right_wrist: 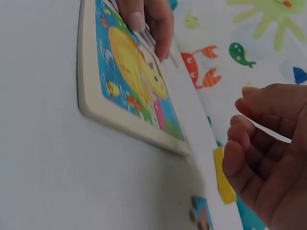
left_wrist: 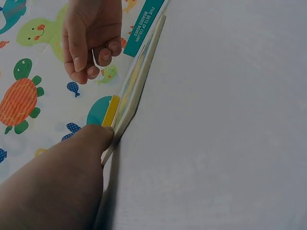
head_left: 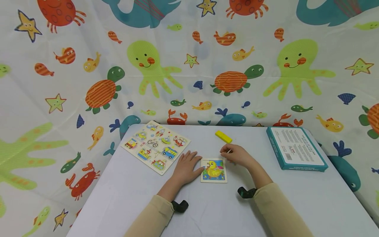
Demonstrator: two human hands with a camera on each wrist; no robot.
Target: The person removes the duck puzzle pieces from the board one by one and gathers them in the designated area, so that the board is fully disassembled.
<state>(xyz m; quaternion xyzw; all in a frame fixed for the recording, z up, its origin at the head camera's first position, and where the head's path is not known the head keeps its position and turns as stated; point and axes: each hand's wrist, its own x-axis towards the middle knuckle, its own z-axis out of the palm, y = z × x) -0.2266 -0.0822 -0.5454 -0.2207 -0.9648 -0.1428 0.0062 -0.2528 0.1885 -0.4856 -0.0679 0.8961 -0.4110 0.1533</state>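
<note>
Sea-creature print curtain (head_left: 296, 112) at the back, white-covered table (head_left: 207, 217) in front. Going left to right: one pale board with colourful vehicle pictures (head_left: 155, 148) sits just beyond the left hand (head_left: 185, 168), which lies flat, fingers spread, thumb against one square, wooden-framed yellow duck puzzle (head_left: 214, 171). So the duck's between the hands. Tip: brace the frame lightly with that thumb, off the picture, so it doesn't skate.

One yellow rectangular block (head_left: 223, 136) lies just past the right hand (head_left: 238, 154), which hovers near the duck's top right corner, fingers loosely curled, nothing visible in them. One small blue jigsaw piece (right_wrist: 202, 214) is on the table near it, imo best pinched by the edges and turned to match the picture first. Can't tell which slot it'd suit.

Far right, well apart from the right hand: one flat teal box with a white label (head_left: 297, 148). Two black wrist gadgets (head_left: 180, 206) too, one per sleeve.
</note>
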